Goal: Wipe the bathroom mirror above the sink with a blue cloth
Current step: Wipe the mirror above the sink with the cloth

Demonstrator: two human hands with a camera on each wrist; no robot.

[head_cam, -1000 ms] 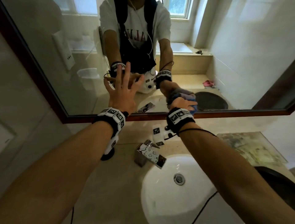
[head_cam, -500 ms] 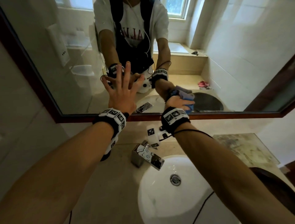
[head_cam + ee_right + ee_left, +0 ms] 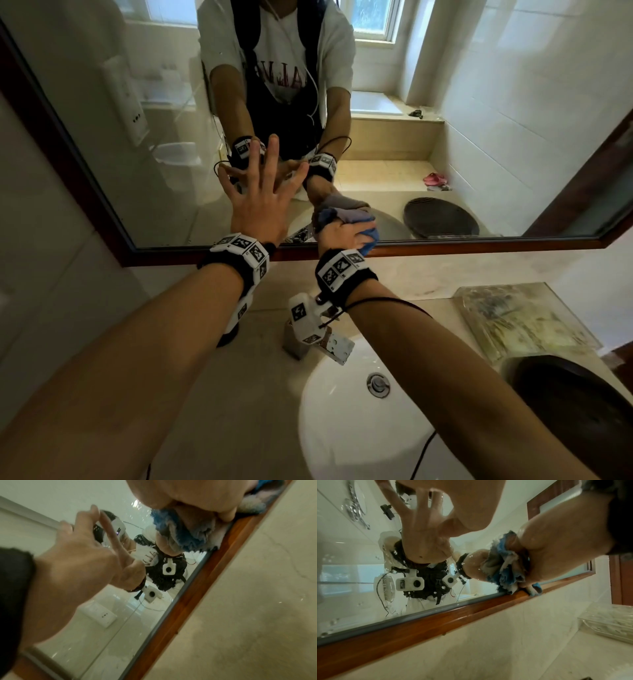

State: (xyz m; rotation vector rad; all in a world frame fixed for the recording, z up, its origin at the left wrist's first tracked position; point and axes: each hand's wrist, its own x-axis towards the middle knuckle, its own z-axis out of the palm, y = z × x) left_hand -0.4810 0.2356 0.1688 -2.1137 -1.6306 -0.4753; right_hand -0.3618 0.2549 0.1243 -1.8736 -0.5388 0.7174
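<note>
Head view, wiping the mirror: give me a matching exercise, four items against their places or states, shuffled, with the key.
Items:
1. left hand
2. blue cloth
3. faucet
4. right hand

Places or states:
A. stands at the back rim of the white sink
B. bunched against the glass at the mirror's bottom edge
C. fingers spread, at the glass
D. grips the cloth just above the wooden frame

Pairs: 1-C, 2-B, 3-A, 4-D
</note>
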